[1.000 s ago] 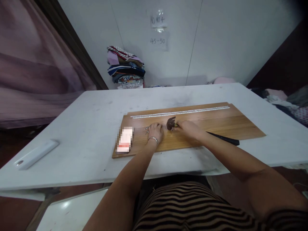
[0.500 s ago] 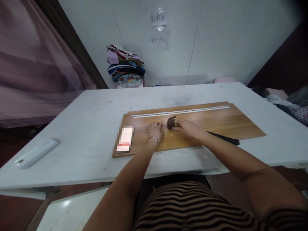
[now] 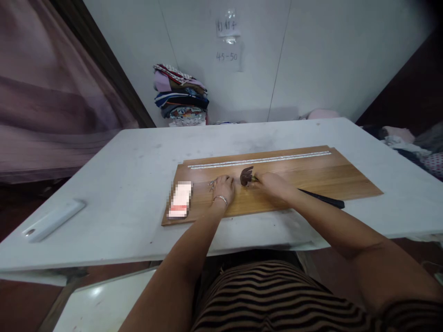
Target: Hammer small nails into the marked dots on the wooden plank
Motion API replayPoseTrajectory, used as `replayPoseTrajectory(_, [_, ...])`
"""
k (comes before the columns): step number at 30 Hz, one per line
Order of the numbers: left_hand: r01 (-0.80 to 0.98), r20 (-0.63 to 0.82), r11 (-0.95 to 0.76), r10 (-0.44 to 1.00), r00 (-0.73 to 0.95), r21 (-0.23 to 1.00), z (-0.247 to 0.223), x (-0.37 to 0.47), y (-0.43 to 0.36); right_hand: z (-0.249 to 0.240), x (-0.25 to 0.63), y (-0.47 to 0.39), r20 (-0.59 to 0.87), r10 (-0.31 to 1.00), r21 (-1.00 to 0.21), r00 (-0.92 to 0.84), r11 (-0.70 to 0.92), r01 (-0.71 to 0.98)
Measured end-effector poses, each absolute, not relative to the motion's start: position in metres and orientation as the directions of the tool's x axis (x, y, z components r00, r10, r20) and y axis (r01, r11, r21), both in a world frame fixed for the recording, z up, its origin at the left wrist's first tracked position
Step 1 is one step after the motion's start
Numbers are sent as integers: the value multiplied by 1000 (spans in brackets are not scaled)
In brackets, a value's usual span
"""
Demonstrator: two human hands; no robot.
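My right hand (image 3: 272,184) is closed round a claw hammer near its head (image 3: 246,177). The black grip (image 3: 321,198) of the hammer shows past my forearm, pointing right. The hammer head is low over a wooden board (image 3: 311,173), its claw turned up and away from me. To the left of the head, my left hand (image 3: 224,186) rests on the board with its fingers bent together. Whatever its fingertips pinch is too small to make out. Thin silvery pieces like nails (image 3: 211,185) show at the left side of that hand.
Two white strips with marks (image 3: 259,160) run along the board's far side. A blurred-out phone-like object (image 3: 180,199) lies on its left end. On the white table (image 3: 114,184) a long white plastic object (image 3: 55,220) lies far left. Folded cloths (image 3: 182,97) are stacked by the wall.
Almost nothing differs. The hammer head and both hands stay in nearly the same place over the board.
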State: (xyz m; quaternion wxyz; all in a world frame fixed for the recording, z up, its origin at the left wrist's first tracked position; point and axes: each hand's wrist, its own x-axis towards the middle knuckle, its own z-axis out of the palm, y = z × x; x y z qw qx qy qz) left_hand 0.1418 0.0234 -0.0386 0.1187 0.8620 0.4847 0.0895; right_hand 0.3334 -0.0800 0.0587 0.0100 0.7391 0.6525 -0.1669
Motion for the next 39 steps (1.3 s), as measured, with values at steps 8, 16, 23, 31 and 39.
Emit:
replayPoseTrajectory(8, [814,47,-497,860,508,300,-38,142,23,54,334,-79,-246,967,-188,71,-119,975])
replayPoseTrajectory(16, [807,55,-510,853,519,299,-43,141,24,53,337,-78,-237,968,-239,81,-139,961])
replayPoseTrajectory(23, [805,68,-504,857,511,312,-45,141,26,54,335,-80,-248,965,-209,84,-138,968])
replayPoseTrajectory(31, [805,75,-510,855,514,303,-48,141,27,60,332,-81,-263,961,-202,87,-143,969])
replayPoseTrajectory(39, [810,62,-503,858,510,302,-47,142,28,53,334,-79,-265,962,-191,71,-125,974])
